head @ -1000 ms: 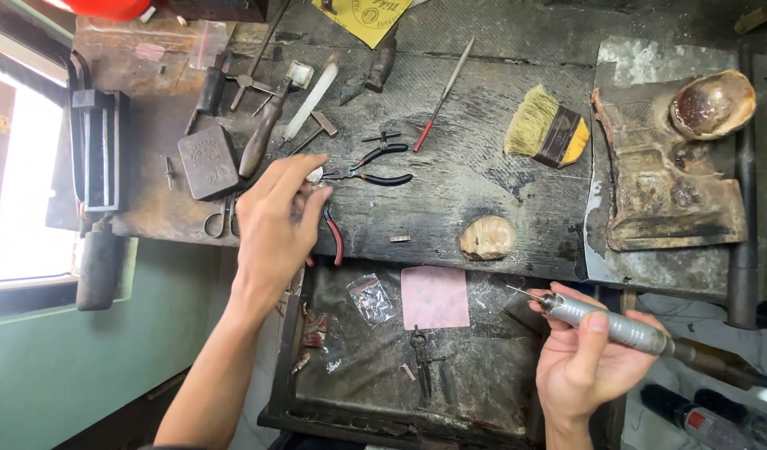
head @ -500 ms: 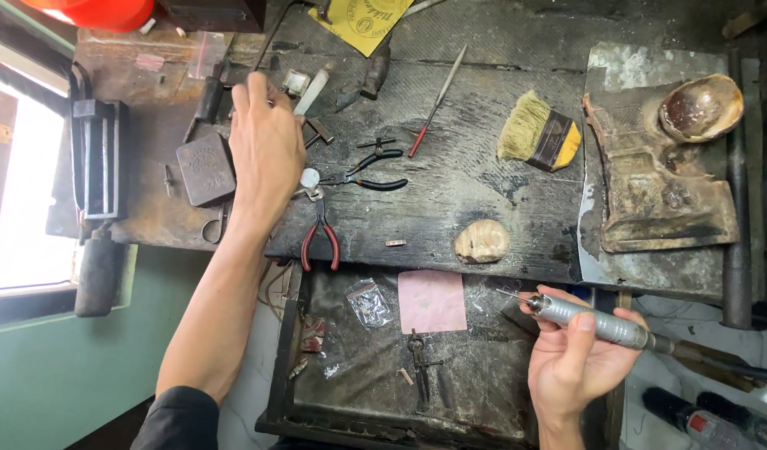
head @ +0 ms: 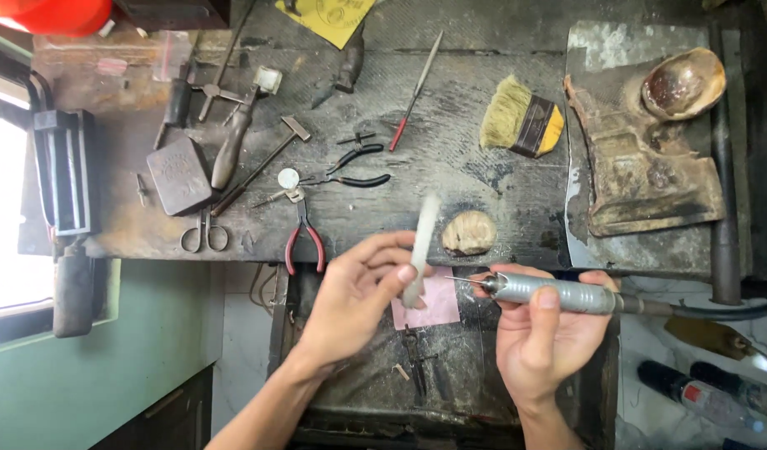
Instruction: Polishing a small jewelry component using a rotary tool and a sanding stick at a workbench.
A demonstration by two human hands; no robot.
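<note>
White stick [head: 420, 250] blurred, can't ID; I see L hand [head: 358, 300] pinching lower end, axis near upright. R hand [head: 543, 329] clamped round rotary handpiece [head: 558, 293], tip pointing toward stick.

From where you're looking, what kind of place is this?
Probably a jeweller's or metal craft bench: a worn, blackened workbench strewn with pliers, a small hammer and a brush, while the right hand holds a rotary handpiece.

A yellow printed sheet [head: 327, 14] lies at the bench's top edge.
</note>
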